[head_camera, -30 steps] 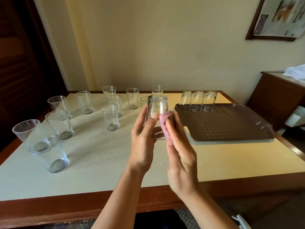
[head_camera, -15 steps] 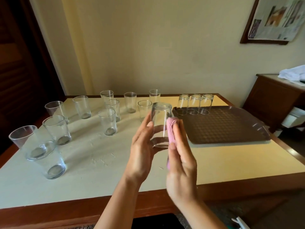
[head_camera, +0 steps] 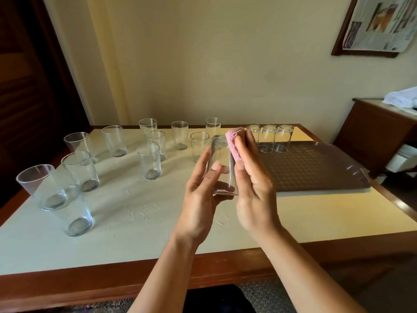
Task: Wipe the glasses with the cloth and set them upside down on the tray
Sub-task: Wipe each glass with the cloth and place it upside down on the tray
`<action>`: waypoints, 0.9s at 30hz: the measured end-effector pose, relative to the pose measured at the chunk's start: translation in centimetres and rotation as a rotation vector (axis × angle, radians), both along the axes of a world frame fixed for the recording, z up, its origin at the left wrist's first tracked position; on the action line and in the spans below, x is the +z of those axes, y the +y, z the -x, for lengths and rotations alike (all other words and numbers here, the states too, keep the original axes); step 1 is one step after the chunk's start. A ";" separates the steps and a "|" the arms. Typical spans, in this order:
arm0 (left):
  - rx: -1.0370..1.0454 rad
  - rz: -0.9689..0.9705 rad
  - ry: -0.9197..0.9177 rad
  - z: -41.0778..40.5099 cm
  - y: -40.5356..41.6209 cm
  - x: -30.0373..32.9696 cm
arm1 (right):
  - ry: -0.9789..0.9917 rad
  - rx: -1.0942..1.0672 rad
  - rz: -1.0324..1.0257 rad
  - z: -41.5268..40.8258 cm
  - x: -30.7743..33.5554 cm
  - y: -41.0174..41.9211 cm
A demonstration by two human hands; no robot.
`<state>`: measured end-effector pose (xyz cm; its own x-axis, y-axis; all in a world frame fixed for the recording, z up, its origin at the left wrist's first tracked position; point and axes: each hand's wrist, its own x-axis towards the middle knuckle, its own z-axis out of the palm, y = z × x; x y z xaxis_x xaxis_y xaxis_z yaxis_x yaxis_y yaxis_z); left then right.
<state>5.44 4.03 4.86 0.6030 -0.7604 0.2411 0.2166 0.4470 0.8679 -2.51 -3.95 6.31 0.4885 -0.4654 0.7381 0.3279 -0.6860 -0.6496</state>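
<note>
Cloth [head_camera: 234, 144] moved up glass [head_camera: 222, 168] toward its base. Left hand [head_camera: 198, 199] grips glass; right hand [head_camera: 252, 186] presses cloth against it. Light, slick, breakable; hold mid-wall.

No text, label, brand, number or sign is showing legibly anywhere. The only printed matter is the newspaper sheet [head_camera: 381, 21] that is hanging on the dark wooden board [head_camera: 338, 49] at the upper right of the wall; its columns and photographs are showing only as grey and coloured blurs, and no headline or word is coming through. The clear drinking glasses [head_camera: 149, 161] on the table are carrying no marks that can be made out, and the brown tray [head_camera: 316, 170] is showing only a moulded dimple pattern, not lettering. The pink cloth [head_camera: 234, 143] is bearing no tag.
</note>
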 end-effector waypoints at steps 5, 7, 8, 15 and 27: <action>0.020 0.013 0.093 -1.2 0.2 1.3 | 0.022 0.077 0.023 1.6 -3.1 3.0; -0.029 0.007 0.052 -1.1 0.5 1.4 | 0.013 0.059 0.057 1.7 -3.0 2.3; -0.044 0.011 0.034 -0.8 0.5 1.4 | 0.006 0.062 0.064 1.4 -2.1 1.4; 0.001 0.021 0.099 -1.0 -0.2 1.5 | 0.015 0.093 0.052 1.0 -1.5 0.9; -0.009 0.053 0.080 -1.2 -0.1 1.4 | 0.042 0.129 0.045 0.6 -2.0 0.6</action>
<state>6.65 3.90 6.26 0.6154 -0.7533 0.2321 0.2886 0.4893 0.8230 -3.11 -3.31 4.35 0.5728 -0.3640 0.7344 0.3883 -0.6686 -0.6342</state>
